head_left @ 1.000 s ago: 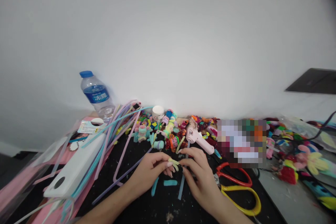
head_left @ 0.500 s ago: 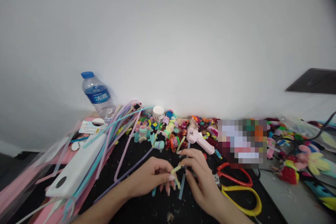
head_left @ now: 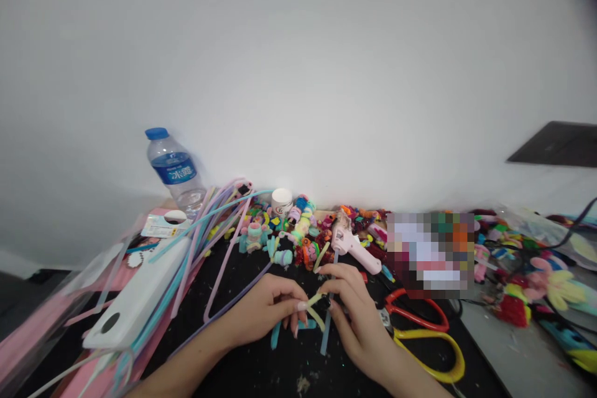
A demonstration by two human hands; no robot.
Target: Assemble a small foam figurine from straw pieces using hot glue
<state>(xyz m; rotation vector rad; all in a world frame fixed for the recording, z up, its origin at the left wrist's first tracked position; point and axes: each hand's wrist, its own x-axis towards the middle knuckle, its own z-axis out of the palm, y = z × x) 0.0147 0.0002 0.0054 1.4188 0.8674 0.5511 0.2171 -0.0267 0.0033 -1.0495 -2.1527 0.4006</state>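
Between my two hands is a short pale-yellow pipe cleaner (head_left: 317,316), bent into a narrow V. My left hand (head_left: 273,308) pinches it between thumb and finger near the bend. My right hand (head_left: 352,311) has its fingertips closed on the other arm of it. A translucent glue stick (head_left: 325,336) passes under my right fingers, leading back to a pink hot glue gun (head_left: 357,250). Short turquoise pipe cleaner pieces (head_left: 275,337) lie on the black mat (head_left: 252,367) below my left fingers.
Scissors with red and yellow handles (head_left: 429,373) lie right of my right hand. Long pastel pipe cleaners (head_left: 228,249) and a white board (head_left: 140,298) are at left, near a water bottle (head_left: 172,165). Small fuzzy figures (head_left: 254,236) and a paper cup (head_left: 282,200) line the wall.
The yellow pipe cleaner has turned between my fingers, its free arm now pointing down and right. More of the turquoise pieces on the mat shows. My hands have barely shifted.
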